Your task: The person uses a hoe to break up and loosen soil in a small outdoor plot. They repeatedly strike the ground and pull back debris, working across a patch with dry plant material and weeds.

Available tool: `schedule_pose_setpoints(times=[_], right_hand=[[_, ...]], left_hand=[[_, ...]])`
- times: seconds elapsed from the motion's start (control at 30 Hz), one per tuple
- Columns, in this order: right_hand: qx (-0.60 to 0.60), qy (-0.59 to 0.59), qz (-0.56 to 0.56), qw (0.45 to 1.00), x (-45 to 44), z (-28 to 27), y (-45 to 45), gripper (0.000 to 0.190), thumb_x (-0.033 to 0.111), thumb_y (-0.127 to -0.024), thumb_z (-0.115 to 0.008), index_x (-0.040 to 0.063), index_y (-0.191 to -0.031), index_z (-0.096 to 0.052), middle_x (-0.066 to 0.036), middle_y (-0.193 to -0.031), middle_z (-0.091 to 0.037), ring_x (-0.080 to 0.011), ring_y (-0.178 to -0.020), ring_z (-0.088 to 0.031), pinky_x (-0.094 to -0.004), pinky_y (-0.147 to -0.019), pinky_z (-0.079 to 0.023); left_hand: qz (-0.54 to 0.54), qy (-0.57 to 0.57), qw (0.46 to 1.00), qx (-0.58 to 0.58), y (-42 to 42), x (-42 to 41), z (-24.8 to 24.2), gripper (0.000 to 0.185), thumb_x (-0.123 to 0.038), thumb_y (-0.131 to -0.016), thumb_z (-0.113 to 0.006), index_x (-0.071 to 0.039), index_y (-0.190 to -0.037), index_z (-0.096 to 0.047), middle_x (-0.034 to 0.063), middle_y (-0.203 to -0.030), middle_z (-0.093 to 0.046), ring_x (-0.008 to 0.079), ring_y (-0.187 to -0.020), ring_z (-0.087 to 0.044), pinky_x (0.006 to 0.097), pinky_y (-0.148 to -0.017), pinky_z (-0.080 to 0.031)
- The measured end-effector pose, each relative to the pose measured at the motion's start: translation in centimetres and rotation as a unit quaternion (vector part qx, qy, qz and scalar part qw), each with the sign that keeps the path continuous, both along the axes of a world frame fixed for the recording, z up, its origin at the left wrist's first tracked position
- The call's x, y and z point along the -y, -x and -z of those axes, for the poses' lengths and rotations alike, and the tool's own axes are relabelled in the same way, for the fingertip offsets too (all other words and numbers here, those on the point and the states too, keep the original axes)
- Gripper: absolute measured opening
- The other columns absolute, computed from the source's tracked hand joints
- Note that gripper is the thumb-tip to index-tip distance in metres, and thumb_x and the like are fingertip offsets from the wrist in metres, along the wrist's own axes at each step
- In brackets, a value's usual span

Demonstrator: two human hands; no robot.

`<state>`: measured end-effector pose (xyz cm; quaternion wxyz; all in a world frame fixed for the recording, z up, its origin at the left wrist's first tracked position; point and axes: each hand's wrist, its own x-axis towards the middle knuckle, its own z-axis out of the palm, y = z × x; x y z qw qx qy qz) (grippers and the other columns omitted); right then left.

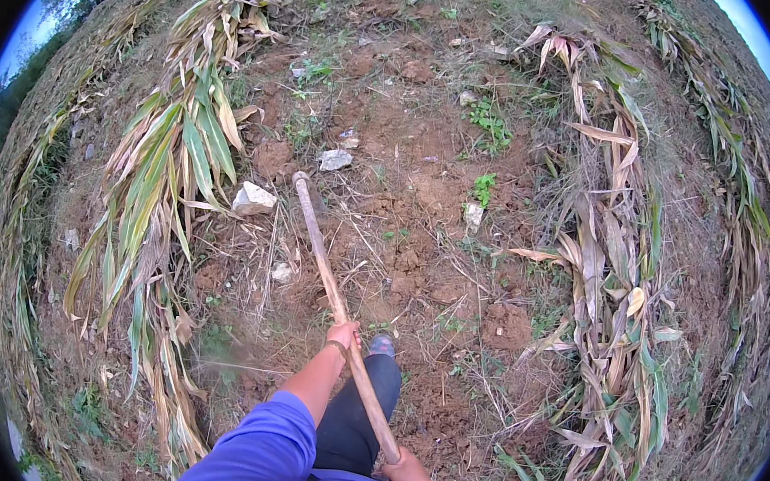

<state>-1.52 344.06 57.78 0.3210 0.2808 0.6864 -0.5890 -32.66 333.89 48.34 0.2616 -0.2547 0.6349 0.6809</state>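
A long wooden tool handle (pixel 321 255) runs slantwise from my waist to the ground ahead on the left. My left hand (pixel 344 335) grips its middle, with a band around the wrist. Close to my body, my right hand (pixel 406 472) is closed around the near end. The far end rests at or just above the soil near a pale rock (pixel 254 199); a dark patch beside it is too unclear to tell as a blade. Below the handle, one shoe (pixel 383 344) stands on reddish-brown soil (pixel 425 182) strewn with dry stalks.
Rows of cut maize stalks with drying leaves lie on the left (pixel 183 131) and right (pixel 609 262). A grey stone (pixel 335 160), a smaller stone (pixel 281 272) and an upright pale stone (pixel 473 217) sit between them. Small green weeds (pixel 483 188) grow in the soil.
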Motion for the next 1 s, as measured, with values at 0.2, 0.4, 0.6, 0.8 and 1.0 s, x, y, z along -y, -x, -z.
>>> schedule_pose_setpoints(times=[0.2,0.4,0.6,0.8,1.0], right_hand=[[-0.059,-0.170,-0.116,0.977,-1.8,-1.5,-3.4,0.036,0.026,-0.074,-0.061,0.008,-0.105,-0.053,-0.023,-0.086,-0.064,-0.0391,-0.083,-0.063,-0.0474,-0.075,-0.048],[-0.087,-0.183,-0.102,0.974,-3.6,-0.5,-5.9,0.035,0.029,-0.074,-0.067,0.007,-0.097,-0.054,-0.024,-0.084,-0.062,-0.0426,-0.080,-0.060,-0.0497,-0.068,-0.046],[-0.070,-0.212,-0.151,0.963,-1.2,2.4,-3.9,0.039,0.025,-0.076,-0.062,0.006,-0.109,-0.051,-0.025,-0.083,-0.062,-0.0425,-0.080,-0.061,-0.0509,-0.070,-0.046],[-0.113,-0.217,-0.090,0.965,0.5,1.9,0.0,0.042,0.026,-0.072,-0.066,0.002,-0.103,-0.053,-0.025,-0.081,-0.062,-0.0413,-0.080,-0.061,-0.0471,-0.073,-0.048],[-0.075,-0.228,-0.104,0.965,-1.5,-3.9,-4.3,0.044,0.027,-0.077,-0.062,0.005,-0.113,-0.048,-0.025,-0.081,-0.062,-0.0414,-0.079,-0.061,-0.0504,-0.069,-0.046]], left_hand=[[-0.026,-0.114,0.989,0.093,-4.0,3.1,1.4,0.020,-0.015,-0.084,-0.058,-0.009,-0.071,-0.045,0.0035,-0.059,-0.047,0.0177,-0.052,-0.050,0.0329,-0.050,-0.047],[-0.061,-0.117,0.986,0.106,-5.7,3.2,2.4,0.017,-0.012,-0.082,-0.062,-0.009,-0.074,-0.047,0.0034,-0.061,-0.049,0.0178,-0.054,-0.051,0.0337,-0.052,-0.048],[-0.052,-0.134,0.988,0.060,-3.8,3.9,-1.0,0.018,-0.014,-0.081,-0.061,-0.010,-0.071,-0.047,0.0022,-0.056,-0.046,0.0158,-0.049,-0.048,0.0328,-0.046,-0.046],[-0.076,-0.086,0.993,-0.006,1.4,2.0,-3.2,0.020,-0.015,-0.082,-0.060,-0.010,-0.069,-0.046,0.0009,-0.055,-0.045,0.0136,-0.046,-0.046,0.0290,-0.041,-0.042],[-0.068,-0.177,0.974,0.125,-4.2,1.2,2.0,0.018,-0.012,-0.083,-0.057,-0.009,-0.070,-0.046,0.0010,-0.057,-0.045,0.0138,-0.047,-0.045,0.0302,-0.045,-0.043]])
